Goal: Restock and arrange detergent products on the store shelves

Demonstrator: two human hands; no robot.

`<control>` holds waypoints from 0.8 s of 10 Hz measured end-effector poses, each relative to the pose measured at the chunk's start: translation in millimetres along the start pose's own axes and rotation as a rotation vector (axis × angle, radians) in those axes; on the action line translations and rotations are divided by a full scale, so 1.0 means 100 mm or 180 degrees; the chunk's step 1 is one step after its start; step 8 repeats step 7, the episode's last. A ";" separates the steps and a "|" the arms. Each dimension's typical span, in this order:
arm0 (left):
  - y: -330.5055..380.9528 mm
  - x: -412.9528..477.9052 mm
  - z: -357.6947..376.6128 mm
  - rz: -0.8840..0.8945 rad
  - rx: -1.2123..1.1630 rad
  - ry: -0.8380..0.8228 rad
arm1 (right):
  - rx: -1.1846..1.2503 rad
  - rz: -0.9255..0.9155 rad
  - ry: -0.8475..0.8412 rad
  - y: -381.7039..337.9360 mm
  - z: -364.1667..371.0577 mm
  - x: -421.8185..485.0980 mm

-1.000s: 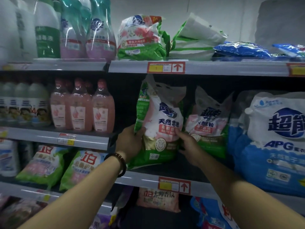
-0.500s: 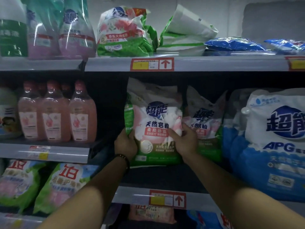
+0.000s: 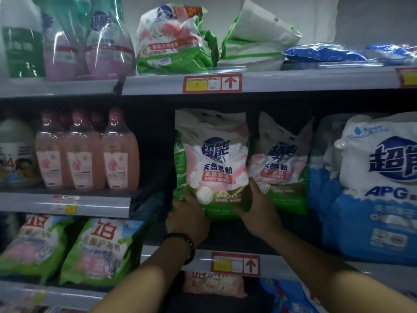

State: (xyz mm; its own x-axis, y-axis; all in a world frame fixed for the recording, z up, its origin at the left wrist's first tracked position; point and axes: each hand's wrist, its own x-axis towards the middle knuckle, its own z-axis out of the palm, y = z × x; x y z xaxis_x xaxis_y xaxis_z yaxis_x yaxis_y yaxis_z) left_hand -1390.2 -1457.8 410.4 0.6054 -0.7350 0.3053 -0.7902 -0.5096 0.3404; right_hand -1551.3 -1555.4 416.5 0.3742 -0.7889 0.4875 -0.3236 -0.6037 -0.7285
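Tilted and turned partly side-on a second ago, the bag [image 3: 214,163] now stands upright and face-front just beside the second bag [image 3: 284,163], the left hand [image 3: 187,220] and right hand [image 3: 259,213] having slid down from its sides to grip its bottom corners

A red-bordered price tag [image 3: 212,83] with a yellow panel and a red upward arrow sits mid-frame. Well below it, slightly to the right, hangs a second tag of the same kind [image 3: 235,264]. Far to its right, a third red-and-yellow tag [image 3: 408,77] is cut off by the frame edge. Below it to the left is a blurred label with a yellow patch [image 3: 66,204]. Above it rises a pale wall [image 3: 316,16], with a grey panel [image 3: 379,21] further right.
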 end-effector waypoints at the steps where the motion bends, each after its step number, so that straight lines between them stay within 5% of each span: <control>1: -0.09 0.20 0.05 0.0059 0.0207 -0.0209 | -0.0464 -0.0049 0.0288 0.02 0.12 0.02; 3: -0.23 0.50 0.15 0.0149 0.0163 -0.0392 | -0.1260 0.0017 0.0550 -0.07 0.34 0.17; 5: -0.34 0.42 0.09 0.0180 -0.0552 -0.0435 | -0.0987 0.0209 -0.0033 -0.12 0.12 0.01; 8: -0.14 -0.33 -0.16 0.0658 -0.0516 0.0245 | -0.1441 0.0063 -0.0431 -0.35 -0.49 -0.36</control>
